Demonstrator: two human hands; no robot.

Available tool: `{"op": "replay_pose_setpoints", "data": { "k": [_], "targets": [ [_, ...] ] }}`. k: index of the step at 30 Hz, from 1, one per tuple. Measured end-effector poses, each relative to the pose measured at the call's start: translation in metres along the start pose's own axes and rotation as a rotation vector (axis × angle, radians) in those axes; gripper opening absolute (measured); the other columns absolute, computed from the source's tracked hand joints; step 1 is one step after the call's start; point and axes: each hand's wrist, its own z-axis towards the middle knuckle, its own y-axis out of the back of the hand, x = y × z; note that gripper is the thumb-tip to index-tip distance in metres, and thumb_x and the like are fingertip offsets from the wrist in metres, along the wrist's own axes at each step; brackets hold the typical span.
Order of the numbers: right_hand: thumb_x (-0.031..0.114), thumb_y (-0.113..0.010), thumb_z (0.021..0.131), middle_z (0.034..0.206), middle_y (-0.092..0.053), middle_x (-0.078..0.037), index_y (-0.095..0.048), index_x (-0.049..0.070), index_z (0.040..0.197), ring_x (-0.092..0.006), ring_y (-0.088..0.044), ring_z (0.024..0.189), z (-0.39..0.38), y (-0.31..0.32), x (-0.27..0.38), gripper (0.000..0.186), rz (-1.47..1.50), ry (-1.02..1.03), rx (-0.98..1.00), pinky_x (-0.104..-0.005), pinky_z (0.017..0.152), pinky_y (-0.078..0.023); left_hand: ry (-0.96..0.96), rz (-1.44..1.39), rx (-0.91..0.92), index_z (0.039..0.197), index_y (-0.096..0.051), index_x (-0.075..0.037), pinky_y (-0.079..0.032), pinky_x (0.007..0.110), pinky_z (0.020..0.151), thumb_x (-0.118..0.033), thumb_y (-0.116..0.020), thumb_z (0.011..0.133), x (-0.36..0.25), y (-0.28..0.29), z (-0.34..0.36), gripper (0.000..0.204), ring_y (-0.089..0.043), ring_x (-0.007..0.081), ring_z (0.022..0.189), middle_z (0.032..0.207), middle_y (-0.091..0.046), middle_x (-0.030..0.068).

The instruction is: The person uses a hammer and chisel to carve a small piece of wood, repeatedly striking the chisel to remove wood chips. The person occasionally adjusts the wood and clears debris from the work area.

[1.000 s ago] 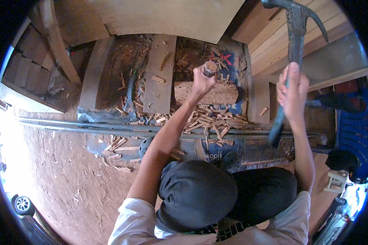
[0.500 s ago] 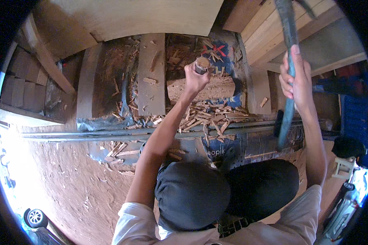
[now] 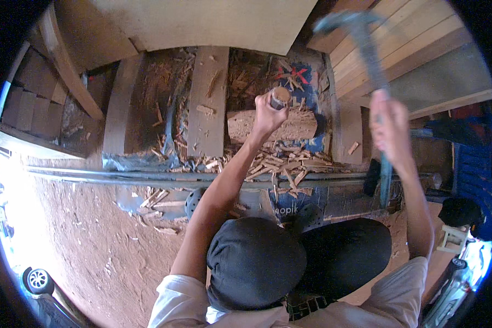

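Note:
My left hand (image 3: 270, 116) is wrapped round an upright chisel, whose round, worn wooden handle end (image 3: 281, 93) faces up with a dark band below it. Its blade is hidden under the hand. Just beneath lies a pale, rough-cut piece of wood (image 3: 243, 128). On the right, my right hand (image 3: 389, 123) grips a hammer (image 3: 370, 54) by its blue-green handle, raised and blurred by motion. The hammer head, with a curved claw, points away from me at the upper right.
Wood chips (image 3: 290, 159) are heaped before my knees. A plank (image 3: 208, 109) lies left of the worked wood. Long pipes (image 3: 93, 177) cross in front of me. Stacked boards (image 3: 404, 38) stand at the far right, and a pale panel (image 3: 202, 22) at the far side.
The hammer has swung so that its head now shows in view. My right hand has shifted slightly lower. My left hand keeps its hold on the chisel, and the view has moved a little.

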Motion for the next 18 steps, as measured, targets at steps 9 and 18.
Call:
{"op": "replay_pose_setpoints", "data": {
  "k": [9,18],
  "targets": [
    [0.046,-0.040,0.093,0.051,-0.034,0.003,-0.039,0.011,0.070,-0.0049,-0.033,0.037,0.001,-0.041,-0.032,0.042,-0.123,0.265,0.005,-0.0199,0.030,-0.025,0.099,-0.256,0.013,0.077,-0.058,0.003,-0.042,0.026,0.053,-0.002,-0.061,0.066,-0.006,0.001,0.000,0.012,-0.042,0.0050,0.058,0.059,-0.055,0.0074],
    [0.045,-0.043,0.092,0.049,-0.035,0.004,-0.045,0.012,0.074,-0.0031,-0.031,0.035,-0.012,-0.004,0.004,0.038,0.018,-0.063,0.077,-0.0181,0.029,-0.023,0.128,-0.162,0.056,0.085,-0.061,0.000,-0.046,0.030,0.056,-0.004,-0.061,0.061,-0.005,0.008,-0.001,0.025,-0.055,0.0172,0.058,0.067,-0.061,0.0135]
  ]
}}
